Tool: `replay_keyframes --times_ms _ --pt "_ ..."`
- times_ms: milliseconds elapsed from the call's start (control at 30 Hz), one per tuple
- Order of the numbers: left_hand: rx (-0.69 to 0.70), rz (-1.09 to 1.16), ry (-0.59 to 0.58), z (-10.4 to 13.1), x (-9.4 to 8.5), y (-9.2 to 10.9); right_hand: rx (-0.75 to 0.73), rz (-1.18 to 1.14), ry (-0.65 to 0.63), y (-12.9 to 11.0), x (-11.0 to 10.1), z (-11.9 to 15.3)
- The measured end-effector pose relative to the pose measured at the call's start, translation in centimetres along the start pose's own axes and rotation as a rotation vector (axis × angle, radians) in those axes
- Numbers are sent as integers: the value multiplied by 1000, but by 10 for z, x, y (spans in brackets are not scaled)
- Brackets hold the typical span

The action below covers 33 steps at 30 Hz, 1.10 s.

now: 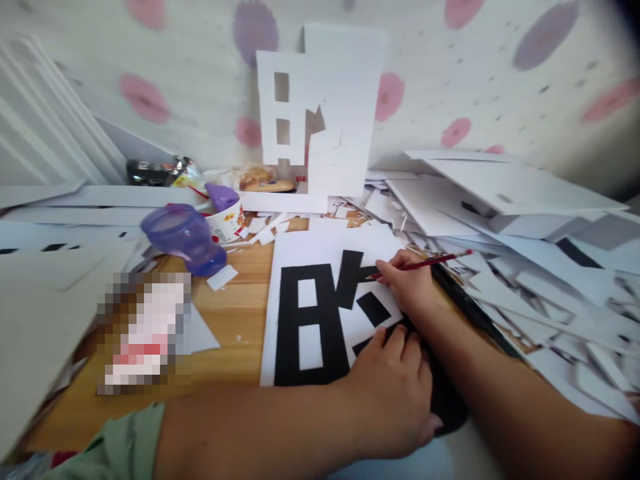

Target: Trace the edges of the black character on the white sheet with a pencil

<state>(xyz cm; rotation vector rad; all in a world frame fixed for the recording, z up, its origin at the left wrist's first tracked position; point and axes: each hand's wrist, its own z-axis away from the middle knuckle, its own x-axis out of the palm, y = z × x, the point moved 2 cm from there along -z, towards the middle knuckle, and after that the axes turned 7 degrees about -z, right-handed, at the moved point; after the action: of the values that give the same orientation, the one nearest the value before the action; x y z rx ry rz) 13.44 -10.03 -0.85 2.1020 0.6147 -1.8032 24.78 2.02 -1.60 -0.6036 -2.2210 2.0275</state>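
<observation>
A black stencil-like cutout (pixel 287 327) with rectangular openings lies on a white sheet (pixel 295 250) on the wooden table. My left hand (pixel 395 387) rests palm down over the cutout's lower right, its fingers stretched forward and lying on it. My right hand (pixel 407 280) pinches a dark red pencil (pixel 440 261). The pencil's tip points left and meets the black shape near its upper right, beside a slanted black bar (pixel 353 267). White paper shows through the gaps. Both hands hide part of the cutout's right side.
A translucent purple cup (pixel 177 230) and a paper bowl (pixel 227 227) stand at the back left. White boards with cut openings (pixel 345 80) lean against the wall. White scraps (pixel 540 287) and stacked boards (pixel 520 180) crowd the right; more boards (pixel 45 287) lie left.
</observation>
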Motion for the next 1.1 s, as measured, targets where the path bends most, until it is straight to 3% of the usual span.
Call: replay_keyframes --times_ms 133,267,367,1100 --pt "-2 2 1 0 1 -1 -7 78 -20 -8 2 3" --pt "-7 46 -76 -4 -8 2 -17 205 -93 -15 0 8" --pt "-21 110 -134 -7 -10 4 -20 280 -59 -12 -1 8" --pt "12 115 -129 -10 -6 1 40 345 -64 2 0 2"
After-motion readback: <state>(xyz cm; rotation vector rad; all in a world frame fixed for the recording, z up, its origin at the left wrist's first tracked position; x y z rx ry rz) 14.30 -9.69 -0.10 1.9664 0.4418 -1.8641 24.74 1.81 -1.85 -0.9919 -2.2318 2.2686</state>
